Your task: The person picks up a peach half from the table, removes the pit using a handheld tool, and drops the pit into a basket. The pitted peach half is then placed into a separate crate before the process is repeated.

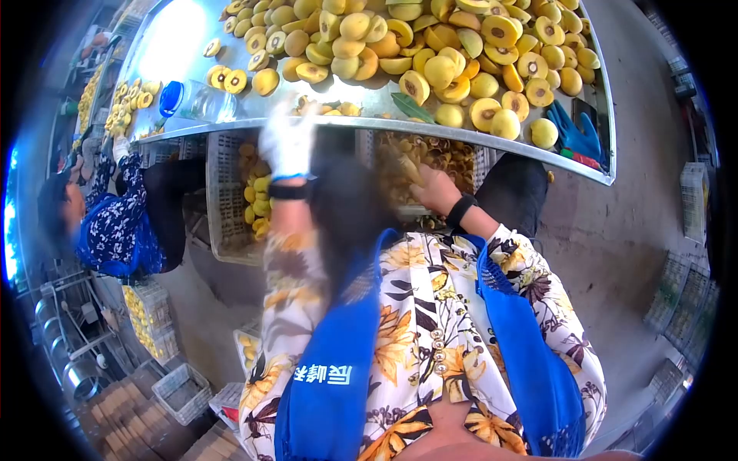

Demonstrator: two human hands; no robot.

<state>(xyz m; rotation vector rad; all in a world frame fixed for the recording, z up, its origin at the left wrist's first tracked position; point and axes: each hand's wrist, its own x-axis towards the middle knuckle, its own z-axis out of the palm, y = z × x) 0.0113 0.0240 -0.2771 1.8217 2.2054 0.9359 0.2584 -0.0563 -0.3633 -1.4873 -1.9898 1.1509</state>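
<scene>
Blue apron (pixel 330 361) over a floral shirt (pixel 430 307) fills the bottom of the view; this is the person's own chest, seen from above. Both arms reach forward to a metal table (pixel 177 46) piled with yellow fruit (pixel 430 54), much of it halved.

Left hand (pixel 288 142), in a white glove with a black wristband (pixel 288 190), is at the table's near edge, just beside a few loose fruit pieces. It is blurred, so I cannot tell whether its fingers are spread or closed on anything.

Right hand (pixel 434 190) is bare, with a black band at the wrist. It is sunk in a scrap crate (pixel 367 150) tucked under the table edge, fingers curled and seemingly pinching a pale piece (pixel 411 170) among brownish peelings.

A second crate (pixel 223 184), to the left under the table, holds whole fruit. On the table sit a bottle (pixel 196 100) with a blue cap at left and blue gloves (pixel 575 134) at far right. A co-worker (pixel 115 219) in dark patterned clothes is at the far left.

Judging by this, the work is preparing fruit, and the step in hand is handling waste at the scrap crate. The next move calls for clearing the right hand from under the table's rim without knocking it, and for a steady grip from the gloved hand at the pile's edge.
</scene>
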